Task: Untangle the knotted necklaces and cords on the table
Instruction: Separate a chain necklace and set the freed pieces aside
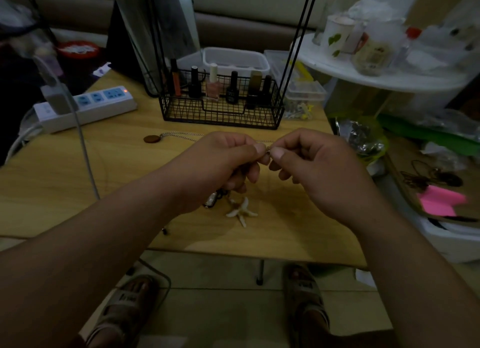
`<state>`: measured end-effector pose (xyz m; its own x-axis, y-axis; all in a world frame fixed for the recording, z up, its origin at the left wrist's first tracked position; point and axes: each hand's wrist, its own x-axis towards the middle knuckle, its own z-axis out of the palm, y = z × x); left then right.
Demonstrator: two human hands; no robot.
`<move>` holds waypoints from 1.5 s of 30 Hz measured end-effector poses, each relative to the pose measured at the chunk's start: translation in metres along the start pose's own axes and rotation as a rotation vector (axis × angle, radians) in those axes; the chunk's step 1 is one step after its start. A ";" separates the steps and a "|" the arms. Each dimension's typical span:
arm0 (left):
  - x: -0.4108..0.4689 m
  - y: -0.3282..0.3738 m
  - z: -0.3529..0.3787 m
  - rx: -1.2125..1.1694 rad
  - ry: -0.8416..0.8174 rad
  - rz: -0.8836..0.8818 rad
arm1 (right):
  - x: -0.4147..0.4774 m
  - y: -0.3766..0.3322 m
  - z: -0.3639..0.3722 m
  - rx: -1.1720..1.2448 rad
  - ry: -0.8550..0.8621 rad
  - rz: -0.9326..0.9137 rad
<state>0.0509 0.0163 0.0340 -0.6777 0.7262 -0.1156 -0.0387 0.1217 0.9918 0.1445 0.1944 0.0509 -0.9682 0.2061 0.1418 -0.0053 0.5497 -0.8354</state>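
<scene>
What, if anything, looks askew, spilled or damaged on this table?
Nothing looks spilled or broken. The left hand and right hand pinch one spot on the silver chain, and the bottles stand upright in the wire basket. A grey cable trails from the power strip across the table.

Dim indoor light, soft blur thruout, wide-angle bending at edges
</scene>
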 end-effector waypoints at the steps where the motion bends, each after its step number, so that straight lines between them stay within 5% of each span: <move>1: 0.000 0.000 0.000 0.000 -0.005 -0.004 | 0.000 0.000 0.000 -0.001 -0.009 0.007; 12: -0.004 -0.001 0.003 0.354 0.056 0.159 | -0.002 -0.004 0.007 0.028 -0.112 0.164; 45: -0.006 -0.009 -0.006 0.457 0.149 0.194 | 0.004 0.004 0.009 0.157 -0.171 0.181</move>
<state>0.0514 0.0066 0.0262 -0.7387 0.6649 0.1104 0.4007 0.3016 0.8651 0.1386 0.1901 0.0437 -0.9849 0.1425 -0.0979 0.1460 0.3816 -0.9127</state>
